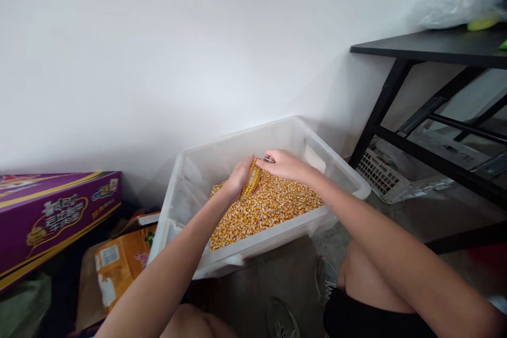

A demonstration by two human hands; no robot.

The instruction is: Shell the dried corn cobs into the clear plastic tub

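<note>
A clear plastic bin [344,182] sits on the floor by the wall, holding a heap of loose corn kernels [269,211]. Over the heap, my left hand [240,175] is wrapped round a corn cob [253,179] held nearly upright. My right hand [283,163] is closed on a thin metal tool [266,159] whose tip touches the top of the cob. Both forearms reach in from the lower edge of the view.
A purple printed box [51,216] and an orange carton [122,261] lie at the left. A black table [435,45] stands at the right with a white slotted crate [392,174] under it and a plastic bag [455,2] on top. My shoes [325,277] rest on the floor.
</note>
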